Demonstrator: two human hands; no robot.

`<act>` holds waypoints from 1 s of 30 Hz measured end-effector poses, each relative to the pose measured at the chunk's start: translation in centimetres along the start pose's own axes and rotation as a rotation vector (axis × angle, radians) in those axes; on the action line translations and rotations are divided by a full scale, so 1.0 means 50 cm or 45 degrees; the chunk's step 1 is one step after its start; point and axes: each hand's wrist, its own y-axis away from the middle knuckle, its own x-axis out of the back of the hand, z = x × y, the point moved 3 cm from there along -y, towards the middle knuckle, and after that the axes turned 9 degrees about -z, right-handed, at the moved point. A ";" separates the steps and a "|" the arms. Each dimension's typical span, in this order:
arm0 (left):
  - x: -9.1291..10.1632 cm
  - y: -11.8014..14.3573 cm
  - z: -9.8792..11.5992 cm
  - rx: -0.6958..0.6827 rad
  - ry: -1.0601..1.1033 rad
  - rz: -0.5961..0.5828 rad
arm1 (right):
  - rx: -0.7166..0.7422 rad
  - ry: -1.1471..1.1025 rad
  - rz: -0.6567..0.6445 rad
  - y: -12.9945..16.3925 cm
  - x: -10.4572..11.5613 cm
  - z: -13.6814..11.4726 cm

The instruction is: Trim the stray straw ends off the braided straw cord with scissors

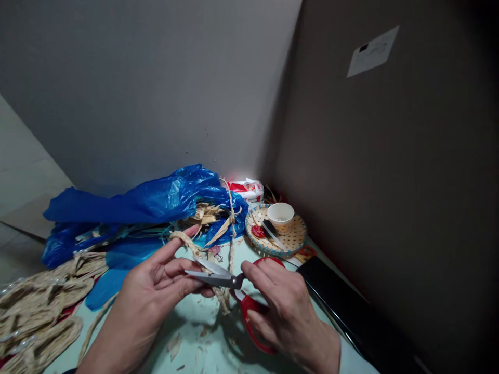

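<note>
A craft corner, judging by the table [187,319] (littered with fibre scraps [175,346]), braided cord [186,240] and scissors [233,281].

Scissors [221,280] of smooth metal (plastic handles [247,315]), rough fibrous cord [184,239], glossy plastic bag [156,196].

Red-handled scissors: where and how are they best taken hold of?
Probably best to take the scissors by the red handles, coming from the right: the blades are spread and point left, toward the left hand, while the handles lie to the right, where the right hand holds them. Stay off the blades.
</note>
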 end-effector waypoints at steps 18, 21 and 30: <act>-0.028 0.004 -0.014 0.011 0.200 0.020 | -0.886 -1.638 -0.047 -0.019 -0.043 0.004; -0.033 0.003 -0.021 0.009 0.245 0.021 | -0.944 -1.945 -0.120 -0.022 -0.060 -0.015; -0.021 0.005 -0.008 0.000 0.268 0.035 | -0.964 -1.830 -0.167 -0.023 -0.043 -0.027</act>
